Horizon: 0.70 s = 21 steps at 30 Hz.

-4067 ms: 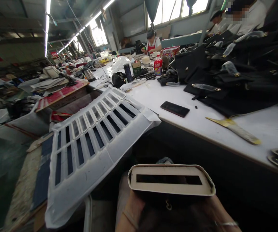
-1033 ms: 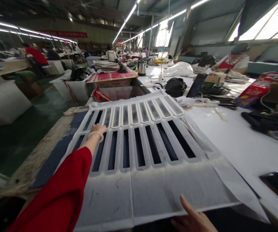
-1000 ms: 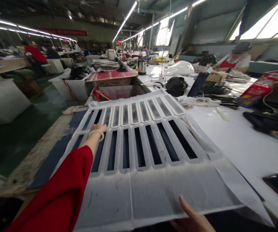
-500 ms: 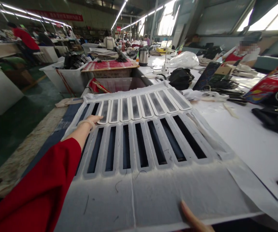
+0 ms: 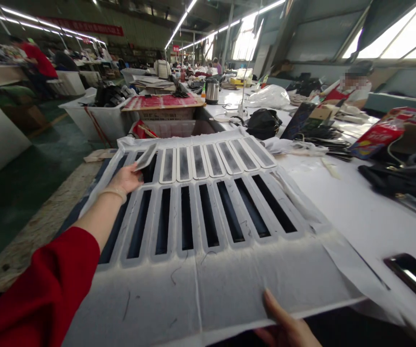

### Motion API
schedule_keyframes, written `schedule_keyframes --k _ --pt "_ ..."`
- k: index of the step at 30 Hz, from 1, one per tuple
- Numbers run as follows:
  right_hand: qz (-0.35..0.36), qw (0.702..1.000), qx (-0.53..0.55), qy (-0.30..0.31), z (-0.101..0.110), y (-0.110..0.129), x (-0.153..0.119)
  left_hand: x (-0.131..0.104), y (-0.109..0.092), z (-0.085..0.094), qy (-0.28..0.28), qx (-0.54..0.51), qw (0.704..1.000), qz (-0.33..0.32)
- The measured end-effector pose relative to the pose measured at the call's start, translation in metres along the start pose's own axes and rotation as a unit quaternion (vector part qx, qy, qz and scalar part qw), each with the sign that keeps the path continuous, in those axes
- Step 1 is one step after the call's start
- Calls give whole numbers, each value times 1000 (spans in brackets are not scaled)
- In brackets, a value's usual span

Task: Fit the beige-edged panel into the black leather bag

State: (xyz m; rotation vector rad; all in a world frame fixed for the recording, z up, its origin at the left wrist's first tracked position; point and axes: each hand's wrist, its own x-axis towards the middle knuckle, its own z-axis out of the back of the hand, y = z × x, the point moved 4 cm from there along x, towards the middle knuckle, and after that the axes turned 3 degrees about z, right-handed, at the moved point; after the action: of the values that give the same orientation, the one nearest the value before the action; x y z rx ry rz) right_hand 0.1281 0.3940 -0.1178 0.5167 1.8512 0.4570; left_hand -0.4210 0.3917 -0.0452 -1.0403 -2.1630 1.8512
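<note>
My left hand (image 5: 125,179) pinches the lower end of a thin rectangular panel (image 5: 146,157) with a pale border and dark grey middle. The panel is tilted up over a dark slot in a translucent grey slotted sheet (image 5: 229,274). Several similar pale-bordered panels (image 5: 184,164) lie side by side on the sheet's far row, right of my left hand. A nearer row of long slots shows dark material beneath. At the sheet's front edge, my right hand (image 5: 289,327) grips it, thumb on top and fingers underneath, partly hidden. Loose threads lie on the sheet.
A phone-like dark device (image 5: 415,277) lies on the white table (image 5: 341,207) at right. Behind it are a black bag (image 5: 264,124), a red package (image 5: 381,132) and a metal kettle (image 5: 212,91). White bins (image 5: 92,118) stand at left. A person (image 5: 354,89) sits across the table.
My left hand has lifted the leftmost panel off the sheet and tilted it leftward, uncovering the slot under it. More of my right hand shows at the front edge.
</note>
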Motion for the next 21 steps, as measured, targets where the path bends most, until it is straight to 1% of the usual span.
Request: schedule_keyframes --k 2,3,4,6,8,10,11,12,14,16,18,19,21 --pt "10 1000 10 -6 -6 2 -6 -13 3 -23 24 -38 999 2" --pt "16 1000 12 -2 -9 3 -9 -21 2 -31 32 -58 998 -4" --pt "22 1000 11 7 -12 4 -12 -28 -1 -35 36 -80 996 -15" --pt "36 999 3 17 -15 5 -16 -42 -10 -32 24 -122 991 -44" --pt "49 999 -9 17 -14 6 -19 -55 -21 -19 -1 -154 985 -74" --pt "62 998 -15 16 -14 8 -22 -68 -24 -11 -16 -162 983 -88" --pt "68 997 -13 19 -15 8 -23 -75 -23 -12 -13 -157 983 -90" --pt "72 997 -12 24 -17 8 -25 -83 -20 -18 -1 -145 985 -89" --pt "79 996 -16 26 -23 7 -28 -99 -12 -41 38 -110 989 -88" --pt "86 995 -28 31 -31 6 -32 -117 -11 -72 83 -77 988 -109" --pt "84 995 -43 39 -35 4 -37 -139 -20 -102 108 -59 979 -160" --pt "71 995 -53 42 -36 3 -40 -152 -26 -113 115 -47 975 -186" --pt "14 994 -89 63 -34 2 -51 -184 -34 -129 133 -6 964 -228"
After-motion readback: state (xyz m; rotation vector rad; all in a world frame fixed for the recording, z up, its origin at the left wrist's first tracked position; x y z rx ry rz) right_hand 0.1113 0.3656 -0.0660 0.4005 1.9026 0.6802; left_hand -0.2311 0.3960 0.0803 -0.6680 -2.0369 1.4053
